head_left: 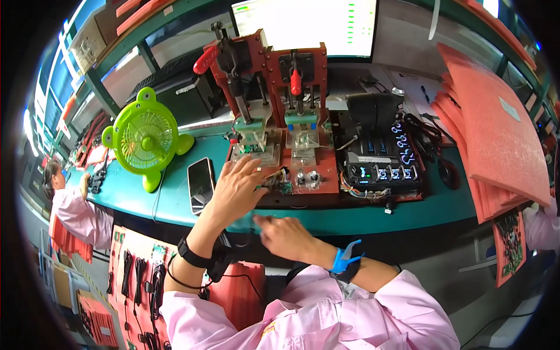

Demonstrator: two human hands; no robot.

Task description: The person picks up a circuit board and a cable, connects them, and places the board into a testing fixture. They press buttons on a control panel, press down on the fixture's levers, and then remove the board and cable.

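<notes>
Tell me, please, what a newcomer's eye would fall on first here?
The lime-green desk fan at the bench's left, then the two red lever presses at the centre beneath a bright monitor. In front, the left hand reaches toward a small circuit board.

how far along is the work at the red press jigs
Done: one small green circuit board sits in the left red press jig, lever up. In hand: left hand reaches a loose wired board; right hand is blurred. Left: right red jig looks unloaded.
</notes>
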